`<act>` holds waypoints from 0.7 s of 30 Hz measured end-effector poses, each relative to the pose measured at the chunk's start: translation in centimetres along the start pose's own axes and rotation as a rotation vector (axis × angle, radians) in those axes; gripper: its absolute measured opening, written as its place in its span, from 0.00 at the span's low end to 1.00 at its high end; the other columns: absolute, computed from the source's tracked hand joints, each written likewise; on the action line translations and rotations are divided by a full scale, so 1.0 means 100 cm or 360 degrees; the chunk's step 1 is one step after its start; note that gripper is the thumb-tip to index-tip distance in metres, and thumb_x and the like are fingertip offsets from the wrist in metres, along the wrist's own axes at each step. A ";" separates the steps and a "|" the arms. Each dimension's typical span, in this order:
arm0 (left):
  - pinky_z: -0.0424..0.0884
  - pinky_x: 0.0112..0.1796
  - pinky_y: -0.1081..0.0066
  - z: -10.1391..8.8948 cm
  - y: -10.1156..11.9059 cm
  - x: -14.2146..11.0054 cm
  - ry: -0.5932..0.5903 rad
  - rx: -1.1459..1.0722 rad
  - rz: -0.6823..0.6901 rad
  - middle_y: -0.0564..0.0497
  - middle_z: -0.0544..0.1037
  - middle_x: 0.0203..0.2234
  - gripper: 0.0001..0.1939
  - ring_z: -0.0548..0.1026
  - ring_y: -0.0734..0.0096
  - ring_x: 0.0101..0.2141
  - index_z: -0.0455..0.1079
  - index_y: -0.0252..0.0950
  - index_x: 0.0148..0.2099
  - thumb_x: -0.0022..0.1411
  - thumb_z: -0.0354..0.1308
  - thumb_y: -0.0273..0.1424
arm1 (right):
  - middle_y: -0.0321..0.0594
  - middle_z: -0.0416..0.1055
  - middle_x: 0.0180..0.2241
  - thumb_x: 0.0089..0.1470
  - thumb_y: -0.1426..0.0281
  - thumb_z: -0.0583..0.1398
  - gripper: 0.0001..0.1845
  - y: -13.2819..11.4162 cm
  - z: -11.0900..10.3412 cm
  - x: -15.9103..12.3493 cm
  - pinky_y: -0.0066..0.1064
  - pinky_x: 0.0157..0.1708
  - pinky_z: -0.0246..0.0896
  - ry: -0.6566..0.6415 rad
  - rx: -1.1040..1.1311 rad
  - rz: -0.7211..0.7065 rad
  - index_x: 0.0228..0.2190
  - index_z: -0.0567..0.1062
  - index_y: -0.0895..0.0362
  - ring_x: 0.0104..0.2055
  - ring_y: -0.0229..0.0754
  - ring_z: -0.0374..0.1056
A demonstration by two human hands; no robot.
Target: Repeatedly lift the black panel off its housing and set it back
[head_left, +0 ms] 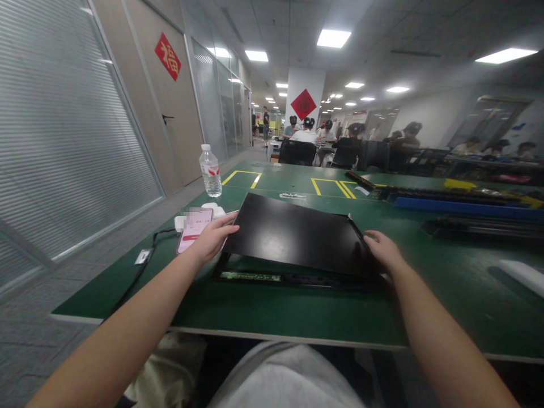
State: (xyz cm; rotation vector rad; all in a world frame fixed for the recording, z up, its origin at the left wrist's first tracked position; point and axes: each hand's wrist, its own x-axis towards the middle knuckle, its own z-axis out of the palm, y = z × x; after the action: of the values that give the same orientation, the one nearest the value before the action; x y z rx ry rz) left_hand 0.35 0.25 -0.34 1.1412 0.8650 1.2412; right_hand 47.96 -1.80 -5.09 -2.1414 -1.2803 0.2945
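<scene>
A glossy black display panel lies tilted over a thin black frame, its left side raised. Along the frame's near edge runs a strip of green circuit board. My left hand pinches the panel's left edge, thumb on top and fingers beneath. At the right end, my right hand is closed round the edge where panel and frame meet; its lower fingers are hidden, and whether it also grips the frame I cannot tell.
Left of the panel are a lit phone, a white earbud case, a black cable and a water bottle. Long black parts and a blue strip lie at the right on the green table. People sit further back.
</scene>
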 end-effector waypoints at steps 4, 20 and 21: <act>0.66 0.57 0.55 0.000 0.000 -0.001 0.0004 -0.0037 0.0038 0.44 0.82 0.48 0.29 0.73 0.46 0.56 0.79 0.37 0.50 0.41 0.72 0.28 | 0.50 0.77 0.46 0.58 0.58 0.53 0.24 0.000 -0.001 0.003 0.38 0.47 0.63 0.0028 0.0120 0.0044 0.46 0.79 0.57 0.49 0.52 0.71; 0.70 0.53 0.62 -0.003 0.011 0.001 0.0127 -0.0103 0.0194 0.50 0.81 0.49 0.28 0.74 0.50 0.53 0.76 0.39 0.54 0.47 0.64 0.32 | 0.52 0.78 0.41 0.53 0.38 0.40 0.46 -0.024 -0.020 -0.014 0.38 0.39 0.68 -0.0321 0.1116 -0.0031 0.45 0.77 0.58 0.42 0.51 0.73; 0.71 0.51 0.61 -0.003 0.011 0.002 0.0125 -0.0121 0.0194 0.51 0.81 0.48 0.28 0.75 0.50 0.52 0.76 0.39 0.54 0.48 0.64 0.33 | 0.52 0.78 0.40 0.53 0.37 0.38 0.48 -0.027 -0.025 -0.018 0.41 0.41 0.68 -0.0367 0.1164 -0.0078 0.48 0.76 0.58 0.42 0.52 0.74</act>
State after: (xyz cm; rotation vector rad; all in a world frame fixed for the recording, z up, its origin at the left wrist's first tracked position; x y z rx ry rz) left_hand -0.25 0.41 0.70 1.1037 0.8094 1.4150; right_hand 46.31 -3.34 -1.72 -1.4761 -1.1098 0.8616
